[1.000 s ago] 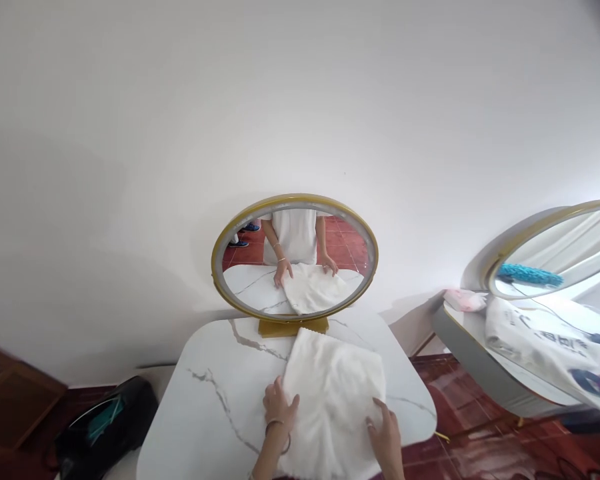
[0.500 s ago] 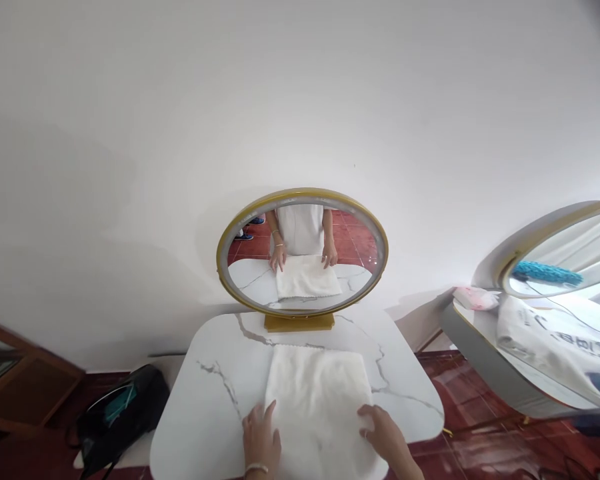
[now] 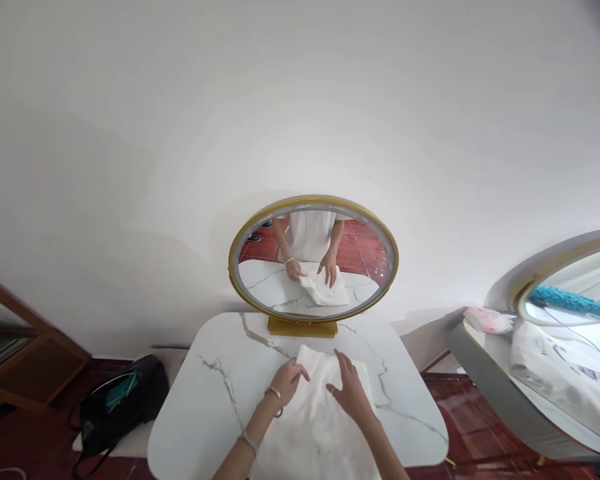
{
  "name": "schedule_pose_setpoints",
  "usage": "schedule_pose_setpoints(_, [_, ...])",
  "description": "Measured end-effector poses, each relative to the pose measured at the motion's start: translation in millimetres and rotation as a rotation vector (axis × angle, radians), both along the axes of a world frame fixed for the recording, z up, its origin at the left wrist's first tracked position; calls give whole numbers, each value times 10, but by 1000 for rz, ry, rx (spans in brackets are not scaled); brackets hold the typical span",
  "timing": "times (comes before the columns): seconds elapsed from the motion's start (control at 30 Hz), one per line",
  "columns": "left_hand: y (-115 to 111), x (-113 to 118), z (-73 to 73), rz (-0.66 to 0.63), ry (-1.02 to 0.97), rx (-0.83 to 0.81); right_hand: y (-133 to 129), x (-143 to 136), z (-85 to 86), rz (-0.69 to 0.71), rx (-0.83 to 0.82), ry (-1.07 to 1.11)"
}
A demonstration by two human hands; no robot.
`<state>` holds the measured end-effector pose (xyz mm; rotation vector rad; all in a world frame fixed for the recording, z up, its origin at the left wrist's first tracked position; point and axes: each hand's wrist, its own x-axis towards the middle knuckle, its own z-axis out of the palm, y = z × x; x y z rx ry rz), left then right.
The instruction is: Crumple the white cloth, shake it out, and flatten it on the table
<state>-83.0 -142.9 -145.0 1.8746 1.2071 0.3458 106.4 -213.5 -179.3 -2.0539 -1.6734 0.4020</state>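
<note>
A white cloth [image 3: 315, 427] lies on a white marbled table [image 3: 190, 393], its far left corner drawn inward. My left hand [image 3: 289, 381] grips the cloth's left edge near that corner, thumb and fingers together. My right hand [image 3: 347, 387] is spread over the far right part of the cloth, fingers apart. An oval mirror [image 3: 310, 260] with a gold frame stands behind the cloth and reflects both hands and the cloth.
On the left, a black bag [image 3: 125, 400] rests on a pale seat beside a wooden cabinet [image 3: 35, 373]. At the right, another table [image 3: 505, 393] holds a pink-white packet [image 3: 487, 320], a printed white cloth [image 3: 565, 373] and a second mirror.
Both hands have moved forward to the cloth's far part. My left hand has taken hold of its left edge, and the far left corner has shifted inward. The view has shifted slightly.
</note>
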Motion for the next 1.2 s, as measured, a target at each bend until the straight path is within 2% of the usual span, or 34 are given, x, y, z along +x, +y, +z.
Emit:
schedule_pose_setpoints(0.07, [-83, -80, 246, -159, -89, 66, -10, 12, 83, 28, 28, -9])
schedule_pose_setpoints(0.13, [-148, -199, 523, -260, -150, 172, -40, 105, 275, 106, -20, 19])
schedule_pose_setpoints(0.17, [-163, -275, 659, -267, -160, 227, -62, 179, 408, 139, -80, 63])
schedule_pose_setpoints(0.23, [-154, -454, 902, -205, -154, 313, -120, 358, 717, 173, -232, 185])
schedule_pose_setpoints(0.3, [-107, -645, 1088, -103, -147, 371, -180, 527, 1022, 184, -300, 256])
schedule_pose_setpoints(0.37, [-50, -807, 1201, -3, -138, 422, -221, 631, 1242, 191, -242, 237])
schedule_pose_setpoints(0.4, [-28, -866, 1224, 33, -125, 448, -229, 647, 1298, 167, -183, 208])
schedule_pose_setpoints(0.43, [-12, -909, 1219, 57, -101, 469, -227, 639, 1308, 113, -119, 170])
schedule_pose_setpoints(0.5, [-8, -945, 1121, 68, -17, 476, -199, 563, 1191, -71, -8, 93])
schedule_pose_setpoints(0.6, [-64, -927, 773, 58, 145, 370, -123, 362, 755, -362, 30, 149])
schedule_pose_setpoints(0.63, [-94, -913, 633, 69, 181, 325, -95, 285, 585, -415, 11, 264])
schedule_pose_setpoints(0.7, [-154, -884, 383, 140, 189, 269, -38, 118, 304, -501, -24, 639])
schedule_pose_setpoints(0.77, [-189, -851, 256, 244, 119, 263, 31, -73, 193, -583, 24, 1063])
schedule_pose_setpoints(0.8, [-188, -834, 257, 302, 68, 278, 78, -175, 221, -621, 98, 1221])
schedule_pose_setpoints(0.87, [-128, -807, 396, 417, -27, 334, 217, -379, 436, -649, 331, 1330])
schedule_pose_setpoints(0.93, [14, -802, 678, 531, -81, 421, 438, -557, 796, -623, 580, 1150])
schedule_pose_setpoints(1.03, [356, -830, 1209, 695, -173, 518, 914, -734, 1409, -393, 969, 615])
schedule_pose_setpoints(1.1, [643, -842, 1531, 766, -275, 551, 1286, -806, 1800, -163, 1219, 209])
schedule_pose_setpoints(1.13, [799, -836, 1663, 797, -323, 569, 1472, -838, 1988, -56, 1260, 23])
schedule_pose_setpoints(1.2, [1117, -788, 1852, 842, -388, 624, 1818, -905, 2341, 108, 1223, -293])
